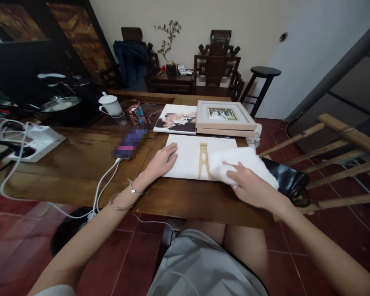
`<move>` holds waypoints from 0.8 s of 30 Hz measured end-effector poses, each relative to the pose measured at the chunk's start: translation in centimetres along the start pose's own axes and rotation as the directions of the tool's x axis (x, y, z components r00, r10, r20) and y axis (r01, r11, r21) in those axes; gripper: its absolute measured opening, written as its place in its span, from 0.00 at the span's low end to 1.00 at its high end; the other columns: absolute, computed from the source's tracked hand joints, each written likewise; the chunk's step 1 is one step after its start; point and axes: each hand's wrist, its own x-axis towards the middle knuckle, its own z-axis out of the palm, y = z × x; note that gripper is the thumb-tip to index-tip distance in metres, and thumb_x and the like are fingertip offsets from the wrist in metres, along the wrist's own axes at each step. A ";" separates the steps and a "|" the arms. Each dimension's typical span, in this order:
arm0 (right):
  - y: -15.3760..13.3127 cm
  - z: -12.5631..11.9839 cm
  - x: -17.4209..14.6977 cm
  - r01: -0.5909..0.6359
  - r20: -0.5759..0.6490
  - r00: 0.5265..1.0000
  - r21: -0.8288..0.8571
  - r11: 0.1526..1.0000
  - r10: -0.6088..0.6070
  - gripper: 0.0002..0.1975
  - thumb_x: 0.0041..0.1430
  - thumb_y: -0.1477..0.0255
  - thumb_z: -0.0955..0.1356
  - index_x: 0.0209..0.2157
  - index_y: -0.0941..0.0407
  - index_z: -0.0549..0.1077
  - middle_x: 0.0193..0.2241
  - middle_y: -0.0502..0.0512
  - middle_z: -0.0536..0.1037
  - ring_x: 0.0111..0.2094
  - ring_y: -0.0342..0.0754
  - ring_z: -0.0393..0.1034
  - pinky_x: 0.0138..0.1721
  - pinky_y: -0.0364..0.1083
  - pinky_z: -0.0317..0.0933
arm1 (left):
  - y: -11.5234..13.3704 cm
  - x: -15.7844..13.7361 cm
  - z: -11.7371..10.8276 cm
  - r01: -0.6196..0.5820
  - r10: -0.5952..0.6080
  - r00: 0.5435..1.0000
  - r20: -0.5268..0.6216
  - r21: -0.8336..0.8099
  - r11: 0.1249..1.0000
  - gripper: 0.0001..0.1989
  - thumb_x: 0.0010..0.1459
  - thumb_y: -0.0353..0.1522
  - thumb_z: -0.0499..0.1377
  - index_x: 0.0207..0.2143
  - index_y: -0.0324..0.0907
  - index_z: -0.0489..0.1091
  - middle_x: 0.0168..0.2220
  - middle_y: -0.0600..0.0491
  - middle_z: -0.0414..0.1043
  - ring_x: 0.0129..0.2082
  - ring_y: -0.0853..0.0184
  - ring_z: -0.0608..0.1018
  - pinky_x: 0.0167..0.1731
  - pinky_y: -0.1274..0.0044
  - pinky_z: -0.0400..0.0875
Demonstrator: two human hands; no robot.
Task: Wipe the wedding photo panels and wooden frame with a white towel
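Note:
A white flat panel [185, 158] lies on the wooden table in front of me. Down its middle runs a tan, two-legged piece [203, 160] with an oval hole, like the stand on a picture frame's back. My left hand [164, 160] rests flat on the panel's left edge, fingers stretched out. With my right hand [246, 181] I grip a fluffy white cloth [253, 160], which covers the panel's right end and hangs past it. Some of the right fingers are buried in the cloth.
Behind the panel are a photo print [175, 119] and stacked picture frames [226, 117]. To the left are a phone [130, 142] on a cable, a small carton [137, 114], a lidded white mug [110, 105] and a power strip [38, 144]. A wooden chair [336, 160] stands at right.

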 end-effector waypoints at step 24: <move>5.9 -1.1 8.2 -0.081 -0.083 0.993 0.025 0.996 0.083 0.10 0.52 0.79 0.58 0.33 0.56 0.68 0.31 0.59 0.73 0.36 0.56 0.65 0.38 0.50 0.57 | 0.0 0.0 -0.1 -0.004 0.004 1.000 0.002 0.006 1.000 0.21 0.62 0.37 0.50 0.52 0.36 0.70 0.58 0.41 0.67 0.60 0.55 0.68 0.61 0.62 0.60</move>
